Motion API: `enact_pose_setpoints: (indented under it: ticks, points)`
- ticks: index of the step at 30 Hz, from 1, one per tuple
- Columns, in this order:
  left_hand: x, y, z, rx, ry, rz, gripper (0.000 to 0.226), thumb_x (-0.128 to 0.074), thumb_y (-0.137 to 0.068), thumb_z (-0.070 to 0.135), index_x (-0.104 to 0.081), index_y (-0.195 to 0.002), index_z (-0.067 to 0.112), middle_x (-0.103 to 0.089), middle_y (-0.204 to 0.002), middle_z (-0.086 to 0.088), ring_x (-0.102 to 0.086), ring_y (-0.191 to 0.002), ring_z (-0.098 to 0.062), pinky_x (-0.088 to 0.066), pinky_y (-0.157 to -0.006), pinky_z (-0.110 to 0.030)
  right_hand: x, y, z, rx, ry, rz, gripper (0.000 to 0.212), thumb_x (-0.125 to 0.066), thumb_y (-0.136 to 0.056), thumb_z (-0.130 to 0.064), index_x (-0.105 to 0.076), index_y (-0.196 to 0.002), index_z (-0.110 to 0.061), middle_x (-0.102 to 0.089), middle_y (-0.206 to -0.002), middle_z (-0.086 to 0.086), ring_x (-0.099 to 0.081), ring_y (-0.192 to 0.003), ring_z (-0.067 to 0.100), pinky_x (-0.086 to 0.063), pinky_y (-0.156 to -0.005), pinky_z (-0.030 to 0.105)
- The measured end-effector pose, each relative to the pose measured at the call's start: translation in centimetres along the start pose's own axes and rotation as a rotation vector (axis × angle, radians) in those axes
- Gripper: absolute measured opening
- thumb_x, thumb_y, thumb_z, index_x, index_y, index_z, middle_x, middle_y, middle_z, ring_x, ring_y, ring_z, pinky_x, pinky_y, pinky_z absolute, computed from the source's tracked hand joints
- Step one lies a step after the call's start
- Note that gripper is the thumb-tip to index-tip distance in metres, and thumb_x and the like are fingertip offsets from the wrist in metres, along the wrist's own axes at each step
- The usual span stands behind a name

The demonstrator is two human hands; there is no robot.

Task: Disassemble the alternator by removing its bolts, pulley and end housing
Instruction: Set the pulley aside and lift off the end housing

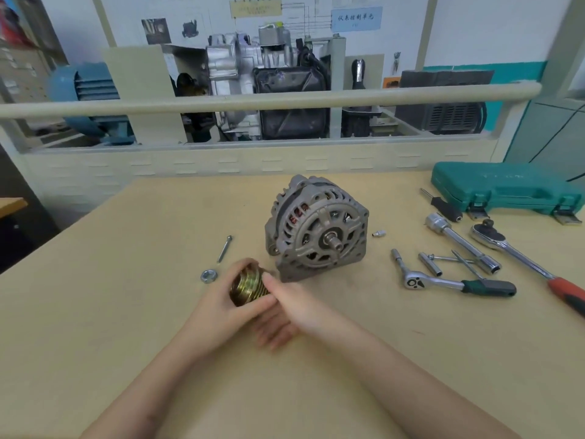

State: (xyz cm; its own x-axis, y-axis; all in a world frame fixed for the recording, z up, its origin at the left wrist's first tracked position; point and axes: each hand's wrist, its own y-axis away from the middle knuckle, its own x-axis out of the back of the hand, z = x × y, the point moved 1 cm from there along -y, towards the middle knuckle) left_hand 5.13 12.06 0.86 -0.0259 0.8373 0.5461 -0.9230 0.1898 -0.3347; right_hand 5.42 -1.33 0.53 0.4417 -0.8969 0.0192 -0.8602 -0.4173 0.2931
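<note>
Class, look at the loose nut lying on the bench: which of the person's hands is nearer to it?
Left. The left hand, gripping the pulley, lies just right of the nut; the right hand is beyond the pulley, farther right.

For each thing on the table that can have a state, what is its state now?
pulley: off the shaft, held in left hand
right hand: blurred, touching pulley
alternator: standing on table, shaft bare
nut: loose on table
long bolt: removed, lying flat
tool case: closed
small ratchet: lying unused
</note>
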Motion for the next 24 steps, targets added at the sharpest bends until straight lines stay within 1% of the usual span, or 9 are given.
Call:
enact_pose_setpoints:
  ticks: [2, 4, 6, 9, 14, 17, 19, 21, 24]
  points:
    - [2.1, -0.3, -1.3, -0.029, -0.249, 0.046, 0.058, -0.081, -0.062, 0.034, -0.053, -0.113, 0.028, -0.058, -0.099, 0.012, -0.055, -0.091, 0.001, -0.039, -0.079, -0.013, 0.3, -0.5, 0.1, 0.107, 0.212, 0.061, 0.038, -0.031, -0.097, -0.044, -0.054, -0.092, -0.014, -0.060, -0.060, 0.003, -0.055, -0.042, 0.009, -0.045, -0.042, 0.019]
    - [4.3, -0.6, -2.5, 0.013, -0.426, 0.084, 0.065, -0.083, -0.061, 0.035, -0.055, -0.118, 0.024, -0.058, -0.099, 0.006, -0.054, -0.093, -0.011, -0.038, -0.078, -0.024, 1.1, -0.4, 0.2, 0.146, 0.209, 0.077, 0.027, -0.035, -0.098, -0.039, -0.054, -0.091, -0.021, -0.060, -0.056, -0.001, -0.054, -0.040, 0.008, -0.041, -0.040, 0.015]
    - [5.9, -0.9, -3.6, 0.075, -0.537, 0.083, 0.066, -0.082, -0.062, 0.037, -0.055, -0.120, 0.023, -0.059, -0.097, 0.004, -0.050, -0.092, -0.014, -0.037, -0.075, -0.027, 2.0, -0.2, 0.0, 0.177, 0.213, 0.098, 0.021, -0.041, -0.097, -0.032, -0.055, -0.087, -0.020, -0.060, -0.056, -0.004, -0.054, -0.041, 0.007, -0.041, -0.041, 0.016]
    - [6.5, -1.6, -5.3, 0.133, -0.619, -0.014, 0.067, -0.079, -0.065, 0.041, -0.053, -0.124, 0.022, -0.060, -0.098, 0.000, -0.049, -0.096, -0.019, -0.040, -0.082, -0.032, 3.7, 0.7, -1.2, 0.295, 0.234, 0.229, 0.020, -0.048, -0.094, -0.022, -0.058, -0.077, -0.021, -0.062, -0.057, -0.006, -0.056, -0.048, 0.006, -0.043, -0.044, 0.017]
    - [6.8, -3.0, -5.3, 0.210, -0.541, -0.103, 0.073, -0.073, -0.065, 0.056, -0.049, -0.127, 0.026, -0.050, -0.110, 0.006, -0.041, -0.113, -0.017, -0.033, -0.091, -0.026, 8.3, 2.9, -4.9, 0.626, 0.011, 0.605, 0.024, -0.048, -0.092, -0.012, -0.062, -0.074, -0.018, -0.059, -0.050, -0.007, -0.054, -0.047, 0.004, -0.043, -0.045, 0.016]
    - [5.9, -4.5, -2.4, 0.154, -0.389, -0.026, 0.081, -0.057, -0.063, 0.072, -0.047, -0.129, 0.026, -0.047, -0.122, 0.006, -0.038, -0.121, -0.012, -0.029, -0.093, -0.025, 11.3, 2.3, -8.3, 0.761, 0.146, 0.808, 0.020, -0.049, -0.092, -0.017, -0.061, -0.077, -0.024, -0.060, -0.066, -0.013, -0.055, -0.062, -0.004, -0.043, -0.057, 0.009]
    - [4.0, -5.7, -0.1, 0.086, -0.286, -0.050, 0.081, -0.045, -0.064, 0.071, -0.045, -0.131, 0.026, -0.047, -0.130, 0.004, -0.041, -0.118, -0.006, -0.030, -0.094, -0.024, 12.6, 0.7, -9.7, 0.685, 0.364, 0.778, 0.014, -0.049, -0.092, -0.024, -0.062, -0.088, -0.024, -0.061, -0.086, -0.013, -0.054, -0.082, -0.002, -0.040, -0.067, 0.010]
    - [1.8, -7.0, 1.7, 0.054, -0.193, -0.111, 0.082, -0.041, -0.066, 0.072, -0.037, -0.136, 0.029, -0.042, -0.136, 0.007, -0.037, -0.117, -0.002, -0.029, -0.094, -0.024, 13.1, -1.3, -9.4, 0.540, 0.501, 0.611, 0.016, -0.048, -0.093, -0.029, -0.061, -0.100, -0.023, -0.059, -0.099, -0.012, -0.053, -0.095, 0.005, -0.039, -0.074, 0.016]
    - [-1.4, -9.5, 3.4, 0.156, 0.127, -0.060, 0.075, -0.038, -0.080, 0.067, -0.024, -0.143, 0.029, -0.035, -0.137, 0.010, -0.034, -0.117, -0.001, -0.029, -0.091, -0.023, 12.6, -2.7, -7.8, 0.525, 0.470, 0.545, 0.010, -0.048, -0.092, -0.027, -0.054, -0.089, -0.035, -0.056, -0.094, -0.020, -0.053, -0.096, 0.005, -0.041, -0.080, 0.023]
